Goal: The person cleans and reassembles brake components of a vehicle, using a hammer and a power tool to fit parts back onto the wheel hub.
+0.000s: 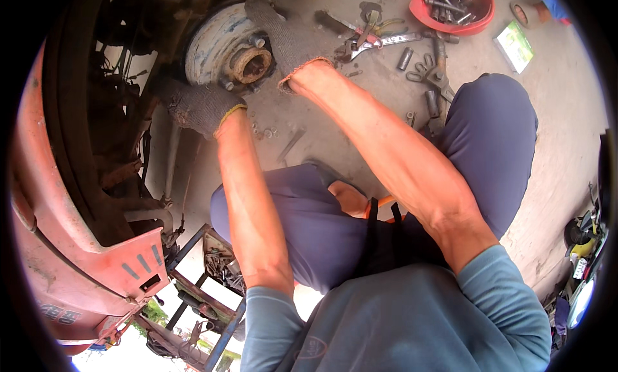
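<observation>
A round, worn brake drum (215, 44) with flaking pale paint stands beneath the vehicle at the upper left. At its centre is a rusty hub (251, 64) with studs around it. My left hand (203, 106), in a dark knitted glove, is closed at the drum's lower left edge, its fingertips lost in shadow. On the opposite side, my right hand (286, 40), in a matching glove, grips the drum's upper right edge. Its fingers reach up along the rim and are partly blurred. Small nuts or washers (262, 132) lie on the floor below the drum.
Adjustable wrench (386, 40), pliers and sockets (405, 58) lie right of my right hand. Beyond them are a red bowl of sockets (473, 26) and a green-white box (514, 47). A red vehicle panel (84, 243) fills the left side; a tool rack (222, 262) stands below it.
</observation>
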Action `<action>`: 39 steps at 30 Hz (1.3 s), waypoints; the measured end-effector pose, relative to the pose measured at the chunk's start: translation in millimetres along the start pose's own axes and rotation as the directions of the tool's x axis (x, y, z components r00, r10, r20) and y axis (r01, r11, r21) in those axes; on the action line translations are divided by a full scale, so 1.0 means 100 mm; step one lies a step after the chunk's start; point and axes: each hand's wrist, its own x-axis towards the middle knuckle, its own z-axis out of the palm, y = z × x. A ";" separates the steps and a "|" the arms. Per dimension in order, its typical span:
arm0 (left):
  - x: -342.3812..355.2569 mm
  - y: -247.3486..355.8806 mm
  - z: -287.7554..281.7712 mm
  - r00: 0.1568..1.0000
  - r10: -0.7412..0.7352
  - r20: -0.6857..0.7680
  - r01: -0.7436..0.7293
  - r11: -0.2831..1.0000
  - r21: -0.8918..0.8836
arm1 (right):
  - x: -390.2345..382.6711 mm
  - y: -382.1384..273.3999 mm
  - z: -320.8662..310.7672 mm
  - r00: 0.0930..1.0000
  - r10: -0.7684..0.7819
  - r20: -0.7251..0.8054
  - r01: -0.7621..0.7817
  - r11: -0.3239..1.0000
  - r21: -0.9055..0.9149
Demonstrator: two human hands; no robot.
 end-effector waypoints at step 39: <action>-0.06 -0.58 0.08 0.986 -0.162 0.041 0.151 0.759 -0.633 | -0.14 0.03 -0.31 0.996 0.093 0.001 -0.087 0.932 -0.351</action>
